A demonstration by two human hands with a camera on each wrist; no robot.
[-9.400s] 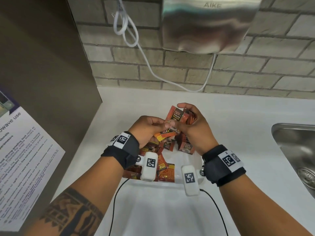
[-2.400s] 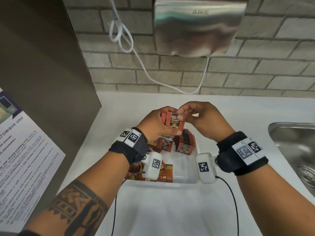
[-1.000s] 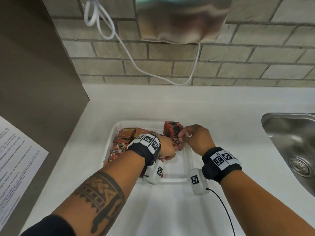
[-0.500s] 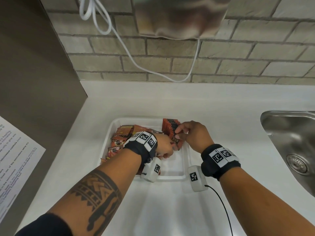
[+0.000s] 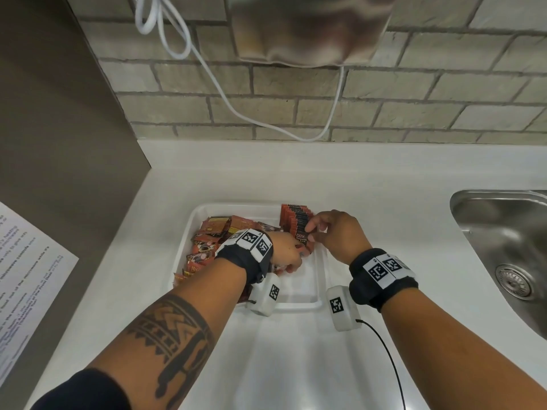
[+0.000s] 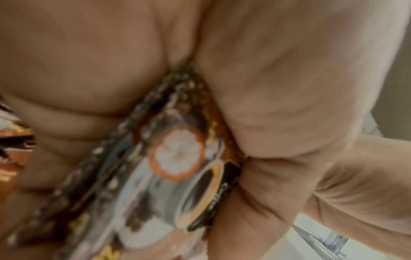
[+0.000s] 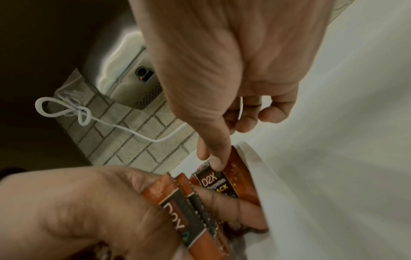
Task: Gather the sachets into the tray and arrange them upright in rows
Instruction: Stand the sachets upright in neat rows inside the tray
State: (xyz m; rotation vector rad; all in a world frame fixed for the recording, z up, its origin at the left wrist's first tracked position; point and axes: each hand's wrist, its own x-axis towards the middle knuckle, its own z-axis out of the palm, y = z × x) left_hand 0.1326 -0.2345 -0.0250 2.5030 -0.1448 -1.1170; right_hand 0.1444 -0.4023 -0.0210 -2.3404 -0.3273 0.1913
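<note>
Holding upright sachets (image 5: 296,221) and loose ones, a white tray (image 5: 299,304).

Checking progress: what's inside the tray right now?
In the tray: an upright row of sachets at the right wall, a loose pile on the left. The left hand hides the middle.

Glossy foil sachets (image 5: 297,220) in a smooth white plastic tray (image 5: 307,304) (brushed-metal sink (image 5: 503,220) alongside)
</note>
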